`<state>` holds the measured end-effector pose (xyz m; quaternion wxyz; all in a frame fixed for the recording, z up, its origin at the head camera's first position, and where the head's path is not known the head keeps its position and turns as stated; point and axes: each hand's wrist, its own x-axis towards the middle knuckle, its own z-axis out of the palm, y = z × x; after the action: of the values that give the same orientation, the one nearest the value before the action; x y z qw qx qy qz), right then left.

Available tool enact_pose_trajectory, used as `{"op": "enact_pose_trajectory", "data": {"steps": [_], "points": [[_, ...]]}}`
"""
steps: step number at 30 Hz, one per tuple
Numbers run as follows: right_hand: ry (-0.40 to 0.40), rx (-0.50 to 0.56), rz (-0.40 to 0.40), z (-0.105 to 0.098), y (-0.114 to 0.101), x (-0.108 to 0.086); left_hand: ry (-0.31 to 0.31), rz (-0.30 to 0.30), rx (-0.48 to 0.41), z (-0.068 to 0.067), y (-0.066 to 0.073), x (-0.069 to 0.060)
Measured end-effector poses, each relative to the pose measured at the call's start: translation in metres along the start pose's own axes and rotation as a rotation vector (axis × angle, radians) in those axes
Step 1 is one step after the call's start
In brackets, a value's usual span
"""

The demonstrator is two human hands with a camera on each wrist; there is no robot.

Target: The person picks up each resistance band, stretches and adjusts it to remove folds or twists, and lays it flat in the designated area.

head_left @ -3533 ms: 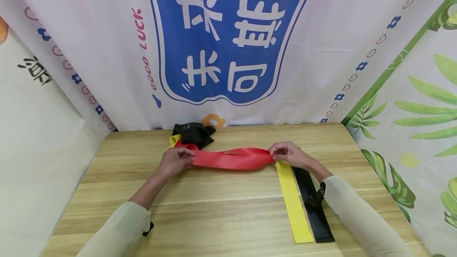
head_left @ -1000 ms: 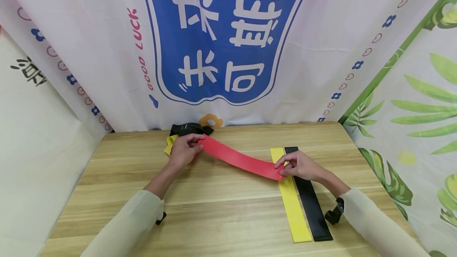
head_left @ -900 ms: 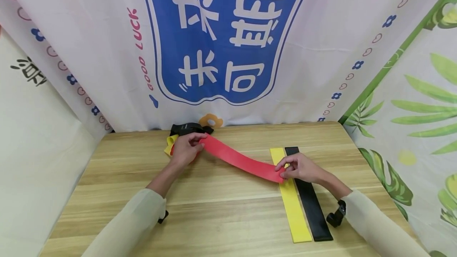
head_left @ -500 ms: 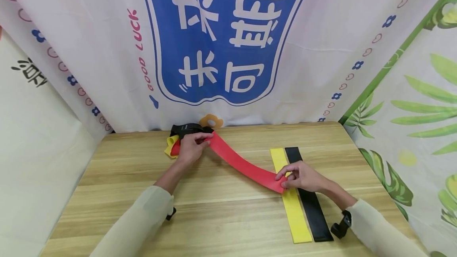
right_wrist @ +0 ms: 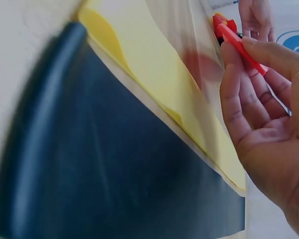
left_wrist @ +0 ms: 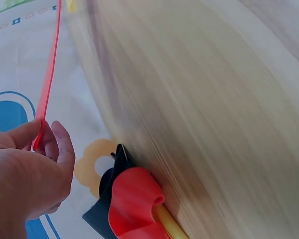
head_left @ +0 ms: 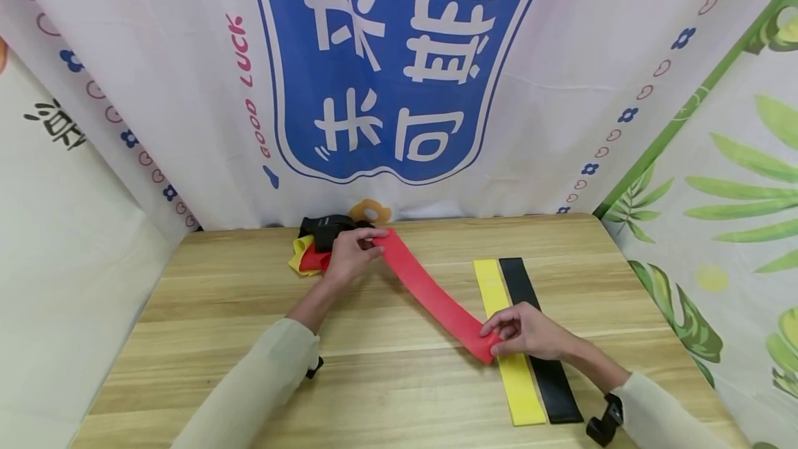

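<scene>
A red band [head_left: 430,294] is stretched diagonally between both hands above the wooden table. Its far end is pinched by the left hand [head_left: 354,253], beside a bunch of black, red and yellow bands [head_left: 312,260]. The near end is pinched by the right hand [head_left: 530,330], over a yellow band [head_left: 520,390]. Right of the yellow one lies a black band [head_left: 555,390], side by side with it. In the left wrist view the red band [left_wrist: 50,69] runs upward from the left hand [left_wrist: 30,169]. The right wrist view shows the right hand [right_wrist: 274,109] holding the red band's end [right_wrist: 241,50].
The wooden table [head_left: 249,310] meets a printed curtain [head_left: 548,123] at its back edge. A leaf-patterned cloth [head_left: 736,227] hangs at the right. Black straps with small devices [head_left: 605,425] sit on the wrists.
The left hand has moved right, away from the bunch. The right hand has come down toward the near edge, so the red band slants more steeply.
</scene>
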<state>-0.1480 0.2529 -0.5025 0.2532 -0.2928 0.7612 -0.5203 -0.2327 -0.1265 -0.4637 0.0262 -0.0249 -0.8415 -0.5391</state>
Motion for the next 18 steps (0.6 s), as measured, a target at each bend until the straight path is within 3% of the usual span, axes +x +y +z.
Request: {"op": "enact_pose_trajectory", "data": {"steps": [8,18], "points": [[0.020,0.002,0.077,0.017,-0.006,-0.002,-0.031,-0.015,-0.046,0.015,0.005,0.004],[0.052,0.057,0.087,0.038,-0.009,-0.013,-0.058,0.029,-0.055,0.032,0.009,0.010]]}}
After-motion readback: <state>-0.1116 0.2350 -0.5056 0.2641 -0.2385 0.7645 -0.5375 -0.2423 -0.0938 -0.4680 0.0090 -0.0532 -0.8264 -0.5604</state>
